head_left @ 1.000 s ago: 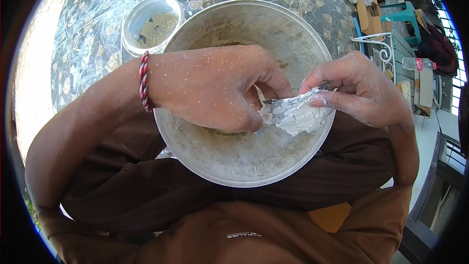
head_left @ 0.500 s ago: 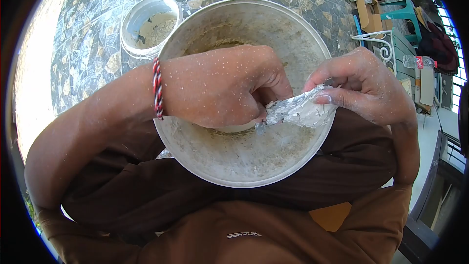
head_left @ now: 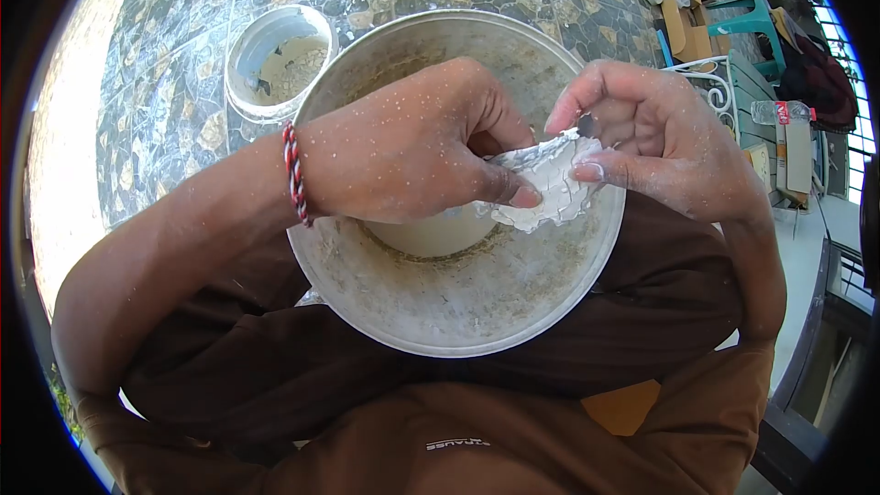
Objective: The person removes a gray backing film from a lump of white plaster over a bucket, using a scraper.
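Observation:
A crumpled white piece with a flaky, cracked surface (head_left: 541, 185) is held over a wide metal basin (head_left: 458, 335) in my lap. My left hand (head_left: 412, 147) is closed on its left side, the thumb pressed flat on the front and the fingers curled behind. At the upper right edge, my right hand (head_left: 665, 142) has its thumb on the piece and its index fingertip close to the top rim. A small dark bit beside the right index finger is too small to name. White specks dot both hands. Cloudy liquid (head_left: 431, 234) lies in the bottom of the basin, partly hidden by my left hand.
A white bucket (head_left: 240, 92) with pale residue stands on the patterned tile floor (head_left: 174, 64), beyond the basin to the left. At right are cardboard boxes (head_left: 683, 23), a green plastic stool (head_left: 756, 27), a bench with white scrollwork (head_left: 720, 82) and a plastic bottle (head_left: 784, 113).
The white piece has turned to show more of its broad face, and my left thumb now lies across it. My right index finger has lifted and moved left. The basin appears slightly lower.

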Tool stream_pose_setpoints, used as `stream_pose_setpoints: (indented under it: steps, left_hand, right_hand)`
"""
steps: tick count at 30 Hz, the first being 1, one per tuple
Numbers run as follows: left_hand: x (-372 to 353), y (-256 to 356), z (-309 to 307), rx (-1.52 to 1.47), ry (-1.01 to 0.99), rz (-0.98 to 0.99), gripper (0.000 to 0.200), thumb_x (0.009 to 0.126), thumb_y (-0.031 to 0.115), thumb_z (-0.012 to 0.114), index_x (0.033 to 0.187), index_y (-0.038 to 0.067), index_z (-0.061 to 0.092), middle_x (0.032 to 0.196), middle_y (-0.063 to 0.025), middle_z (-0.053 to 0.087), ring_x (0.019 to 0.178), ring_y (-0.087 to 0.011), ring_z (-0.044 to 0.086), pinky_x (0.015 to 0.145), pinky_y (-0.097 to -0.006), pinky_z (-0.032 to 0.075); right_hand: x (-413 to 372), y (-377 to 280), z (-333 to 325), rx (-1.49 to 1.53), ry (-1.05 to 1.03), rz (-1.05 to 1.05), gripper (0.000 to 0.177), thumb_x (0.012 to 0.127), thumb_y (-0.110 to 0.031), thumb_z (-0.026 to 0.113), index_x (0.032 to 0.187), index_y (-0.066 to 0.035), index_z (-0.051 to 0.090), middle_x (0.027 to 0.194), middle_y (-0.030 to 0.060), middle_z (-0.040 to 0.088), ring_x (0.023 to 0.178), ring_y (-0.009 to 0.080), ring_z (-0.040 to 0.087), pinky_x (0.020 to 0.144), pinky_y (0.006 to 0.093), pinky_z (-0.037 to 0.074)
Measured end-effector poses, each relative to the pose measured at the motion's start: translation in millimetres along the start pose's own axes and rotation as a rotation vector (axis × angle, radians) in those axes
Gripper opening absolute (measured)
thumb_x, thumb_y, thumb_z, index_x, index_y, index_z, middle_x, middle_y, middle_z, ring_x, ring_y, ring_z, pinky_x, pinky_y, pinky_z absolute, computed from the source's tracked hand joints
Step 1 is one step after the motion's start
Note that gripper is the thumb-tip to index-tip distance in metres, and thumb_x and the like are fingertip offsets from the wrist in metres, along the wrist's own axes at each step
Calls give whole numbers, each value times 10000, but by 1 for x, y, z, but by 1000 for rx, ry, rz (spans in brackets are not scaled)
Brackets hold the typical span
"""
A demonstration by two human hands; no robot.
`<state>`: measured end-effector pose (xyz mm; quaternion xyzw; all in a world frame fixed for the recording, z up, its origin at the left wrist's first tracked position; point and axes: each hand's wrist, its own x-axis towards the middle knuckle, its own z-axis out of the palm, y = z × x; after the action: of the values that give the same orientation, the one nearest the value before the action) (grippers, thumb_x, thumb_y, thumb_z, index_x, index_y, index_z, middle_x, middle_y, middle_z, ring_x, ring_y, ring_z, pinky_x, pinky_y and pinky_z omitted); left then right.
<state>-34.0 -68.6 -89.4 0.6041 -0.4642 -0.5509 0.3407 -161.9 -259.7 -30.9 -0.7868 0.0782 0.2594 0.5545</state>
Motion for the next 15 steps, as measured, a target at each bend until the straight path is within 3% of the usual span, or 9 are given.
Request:
stream_pose_setpoints:
  steps: [2, 5, 6, 9, 11, 15]
  left_hand:
    - [2, -7, -3, -121, -40, 65, 242, 922, 164, 708, 1031, -52, 716, 844, 11, 695, 735, -9, 548, 669, -209, 455]
    - [0, -8, -2, -273, 18, 51, 247, 952, 189, 672, 1044, -36, 715, 855, 11, 696, 750, -29, 567, 669, -219, 458]
    - [-1, -6, -2, -267, 16, 53, 247, 952, 189, 672, 1044, -36, 715, 855, 11, 696, 750, -29, 567, 669, -219, 458]
    - [-1, -2, -2, -491, 45, 34, 263, 995, 216, 609, 1093, -14, 690, 906, 8, 682, 813, -57, 608, 748, -222, 510]
    - [3, -4, 0, -858, 27, 53, 273, 1014, 233, 570, 1130, 1, 657, 959, -6, 663, 877, -89, 640, 858, -244, 545]
    - [2, 4, 2, -735, 54, 45, 283, 1019, 240, 556, 1145, -1, 635, 987, -15, 655, 914, -97, 645, 939, -267, 546]
  right_hand:
    - [0, 2, -4, -17, 58, 10, 237, 864, 10, 691, 1075, 13, 583, 1003, 66, 664, 941, 98, 666, 841, 228, 538]
    - [4, 22, -4, -237, 343, -315, 255, 814, -58, 776, 1008, -15, 617, 995, 70, 646, 944, 122, 654, 899, 298, 519]
    - [3, 20, -5, -239, 350, -318, 255, 814, -58, 776, 1008, -15, 617, 995, 70, 646, 944, 122, 654, 899, 298, 519]
    - [0, 12, 2, -485, 399, -429, 272, 801, -80, 793, 1006, 10, 639, 981, 92, 653, 972, 149, 657, 899, 316, 516]
    - [1, 9, 12, -609, 442, -464, 316, 795, -105, 800, 1042, 29, 653, 992, 115, 664, 966, 181, 668, 896, 318, 527]
    - [8, 22, 14, -524, 445, -472, 343, 792, -121, 803, 1059, 42, 661, 977, 144, 679, 921, 211, 688, 868, 324, 549]
